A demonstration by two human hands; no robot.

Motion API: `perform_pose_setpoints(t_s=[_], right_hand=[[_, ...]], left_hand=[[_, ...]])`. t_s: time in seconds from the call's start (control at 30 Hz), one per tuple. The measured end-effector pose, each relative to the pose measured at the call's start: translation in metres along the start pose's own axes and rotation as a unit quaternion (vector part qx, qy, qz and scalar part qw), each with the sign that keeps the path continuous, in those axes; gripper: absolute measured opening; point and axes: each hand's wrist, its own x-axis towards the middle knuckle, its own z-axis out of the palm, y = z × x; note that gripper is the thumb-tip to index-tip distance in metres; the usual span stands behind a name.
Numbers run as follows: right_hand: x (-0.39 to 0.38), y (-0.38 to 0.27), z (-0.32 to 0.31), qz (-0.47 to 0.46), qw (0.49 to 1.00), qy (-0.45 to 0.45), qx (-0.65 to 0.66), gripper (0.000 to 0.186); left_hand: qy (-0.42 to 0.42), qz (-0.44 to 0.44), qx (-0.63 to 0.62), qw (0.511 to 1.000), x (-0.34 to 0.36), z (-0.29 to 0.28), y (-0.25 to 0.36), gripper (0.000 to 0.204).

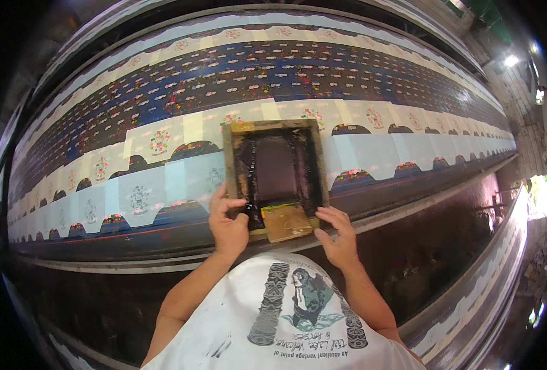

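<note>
A wooden screen printing frame with dark ink smeared over its mesh lies at the near edge of a long printing table, over a row of pale fabric pieces. A wooden squeegee leans inside it against the near end. My left hand grips the frame's left side near the lower corner, fingers curled over the rim. At the lower right corner, my right hand holds the other side, with the thumb by the near edge. Whatever lies under the frame is hidden.
Light blue fabric pieces run along the near side, some with dark outline prints. Behind them are cream pieces with coloured prints. Dark blue, print-speckled strips cover the table's middle. Another long table stands at lower right.
</note>
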Motion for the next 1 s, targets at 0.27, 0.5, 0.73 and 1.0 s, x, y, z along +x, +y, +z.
perform_pose_setpoints(t_s=[0.27, 0.5, 0.73, 1.0], right_hand=[[0.011, 0.053, -0.072, -0.059, 0.996, 0.013, -0.073, 0.035], [0.040, 0.042, -0.080, -0.231, 0.958, -0.152, -0.077, 0.046], [0.069, 0.041, -0.065, -0.308, 0.912, -0.219, -0.157, 0.042], [0.162, 0.020, -0.071, -0.250, 0.923, -0.254, -0.142, 0.042]], left_hand=[[0.002, -0.018, -0.023, 1.000, -0.027, 0.091, -0.007, 0.037], [0.008, -0.043, -0.032, 0.999, -0.028, 0.104, -0.008, 0.034], [-0.005, -0.052, 0.035, 0.998, -0.028, 0.101, -0.015, 0.065], [-0.117, 0.175, 0.445, 0.870, -0.024, 0.071, 0.050, 0.045]])
